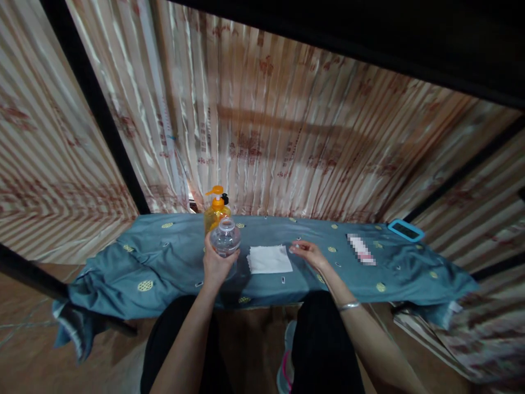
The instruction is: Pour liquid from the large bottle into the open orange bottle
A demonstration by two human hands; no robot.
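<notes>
One clear bottle [225, 239] stands in our left hand [217, 266], with our fingers and thumb wrapped around its sides and its round mouth showing above them. We cannot tell whether its base touches the blue tablecloth [164, 257]. Just beyond those fingers is a yellow bottle with an orange pump [214, 213], partly covered by the clear one. Our right hand [310, 255] has its fingers bent toward the thumb; something small and pale shows at the tips, but we cannot make out whether we pinch it. A white cloth [270, 260] lies flat between our hands, nearest the right fingertips. Farther to the right of those fingers we see a blurred pink-and-white strip [361, 250], then a blue-framed gadget [406, 231], well apart from us.
</notes>
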